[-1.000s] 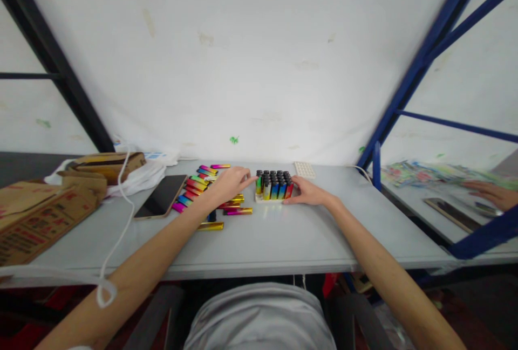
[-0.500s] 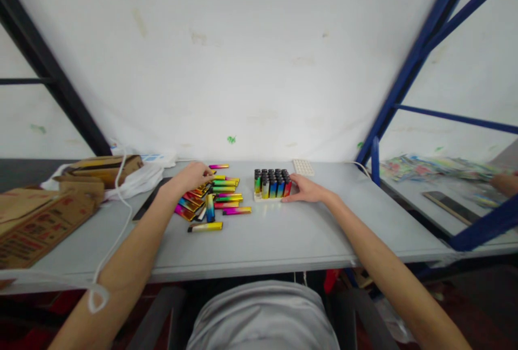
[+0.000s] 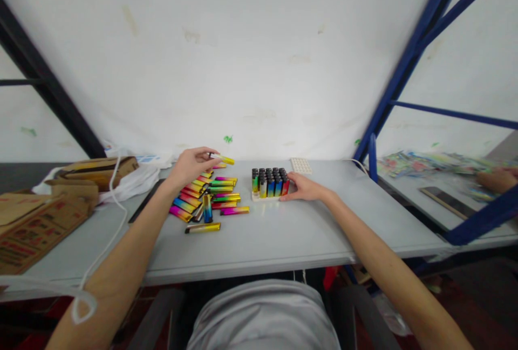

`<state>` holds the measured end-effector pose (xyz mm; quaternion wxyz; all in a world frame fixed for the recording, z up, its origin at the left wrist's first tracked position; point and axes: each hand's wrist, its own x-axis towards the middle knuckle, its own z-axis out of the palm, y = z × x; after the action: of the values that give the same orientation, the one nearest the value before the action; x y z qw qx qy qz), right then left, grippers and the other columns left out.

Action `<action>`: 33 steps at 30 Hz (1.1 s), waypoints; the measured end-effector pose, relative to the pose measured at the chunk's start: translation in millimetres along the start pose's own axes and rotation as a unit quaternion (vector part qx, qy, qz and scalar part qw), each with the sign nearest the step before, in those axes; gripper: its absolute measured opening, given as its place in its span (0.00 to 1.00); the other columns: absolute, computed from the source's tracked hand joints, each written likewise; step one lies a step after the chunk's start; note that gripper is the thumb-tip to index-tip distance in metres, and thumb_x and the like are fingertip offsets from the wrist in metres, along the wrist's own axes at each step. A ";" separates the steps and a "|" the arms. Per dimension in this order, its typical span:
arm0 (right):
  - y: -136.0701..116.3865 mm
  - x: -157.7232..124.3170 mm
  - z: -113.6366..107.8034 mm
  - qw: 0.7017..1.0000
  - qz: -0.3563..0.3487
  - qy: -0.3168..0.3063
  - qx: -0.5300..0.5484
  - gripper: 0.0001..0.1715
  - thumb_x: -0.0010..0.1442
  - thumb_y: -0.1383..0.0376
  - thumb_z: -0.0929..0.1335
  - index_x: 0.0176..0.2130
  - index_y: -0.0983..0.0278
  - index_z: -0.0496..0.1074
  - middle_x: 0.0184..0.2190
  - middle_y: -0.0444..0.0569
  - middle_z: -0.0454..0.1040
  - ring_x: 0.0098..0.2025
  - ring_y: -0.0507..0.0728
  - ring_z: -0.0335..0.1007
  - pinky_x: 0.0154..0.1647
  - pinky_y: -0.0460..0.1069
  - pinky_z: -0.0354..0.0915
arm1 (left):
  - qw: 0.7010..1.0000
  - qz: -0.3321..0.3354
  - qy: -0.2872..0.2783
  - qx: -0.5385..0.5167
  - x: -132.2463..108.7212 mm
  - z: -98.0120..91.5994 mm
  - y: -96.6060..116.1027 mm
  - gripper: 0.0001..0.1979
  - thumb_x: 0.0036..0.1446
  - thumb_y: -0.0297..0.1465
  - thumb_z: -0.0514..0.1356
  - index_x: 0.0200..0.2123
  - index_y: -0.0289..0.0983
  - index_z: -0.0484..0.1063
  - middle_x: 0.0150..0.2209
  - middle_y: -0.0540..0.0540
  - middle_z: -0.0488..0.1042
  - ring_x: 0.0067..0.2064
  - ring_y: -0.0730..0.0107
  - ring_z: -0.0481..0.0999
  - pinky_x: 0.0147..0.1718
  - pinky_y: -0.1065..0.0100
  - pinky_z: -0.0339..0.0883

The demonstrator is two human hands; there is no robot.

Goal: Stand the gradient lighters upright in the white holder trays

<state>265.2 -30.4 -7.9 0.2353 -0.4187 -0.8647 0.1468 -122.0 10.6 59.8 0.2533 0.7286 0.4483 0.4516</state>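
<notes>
Between the thumb and fingers of my left hand (image 3: 198,164) is a yellow and silver lighter (image 3: 222,158), raised above the back of a loose pile of shiny coloured lighters (image 3: 192,196). A white rack (image 3: 263,198) holds several upright lighters with black tops (image 3: 271,183) in rows. My right hand (image 3: 301,187) grips the right end of this rack, thumb at the front and fingers behind. One yellow lighter (image 3: 203,227) lies at the front of the pile.
An empty white holder with small holes (image 3: 301,165) lies near the wall. Cardboard boxes (image 3: 44,215) and white plastic stand left, with a white cable (image 3: 117,193) hanging in front. Right, beyond a blue frame (image 3: 388,107), are a phone (image 3: 445,201), colourful packets and another person's hand (image 3: 496,180).
My left hand has risen from the pile with the yellow lighter in its fingers. My right hand stays on the rack. The view has shifted slightly.
</notes>
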 end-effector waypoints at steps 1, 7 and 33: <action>0.1 0.0 0.0 1.000 -0.001 0.000 -0.001 0.35 0.51 0.47 0.79 0.49 0.65 0.74 0.48 0.56 0.77 0.48 0.66 0.74 0.51 0.58 0.71 | 0.998 -0.010 0.017 -0.059 -1.2 2.4 5.4 0.22 0.48 0.45 0.72 0.41 0.37 0.80 0.29 0.46 0.77 0.30 0.66 0.74 0.29 0.69 0.69; -1.1 -0.4 -0.9 1.000 -0.004 -0.005 0.002 0.34 0.52 0.47 0.78 0.50 0.66 0.74 0.49 0.57 0.77 0.48 0.66 0.74 0.51 0.59 0.70 | 0.945 -0.088 0.007 -0.315 -6.4 17.0 24.0 0.16 0.57 0.40 0.68 0.43 0.36 0.74 0.38 0.43 0.78 0.38 0.65 0.78 0.39 0.63 0.75; 0.7 0.2 0.5 1.000 -0.005 -0.006 -0.009 0.33 0.52 0.46 0.78 0.48 0.65 0.73 0.46 0.55 0.76 0.47 0.66 0.73 0.51 0.59 0.70 | 0.890 -0.210 -0.225 -0.335 -27.9 83.5 21.5 0.20 0.60 0.47 0.53 0.25 0.40 0.57 0.20 0.57 0.47 0.18 0.79 0.44 0.17 0.75 0.36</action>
<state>265.3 -29.9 -8.6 0.2268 -0.4157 -0.8695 0.1408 -44.3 -21.1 25.7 0.6655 0.5716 0.3440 0.3349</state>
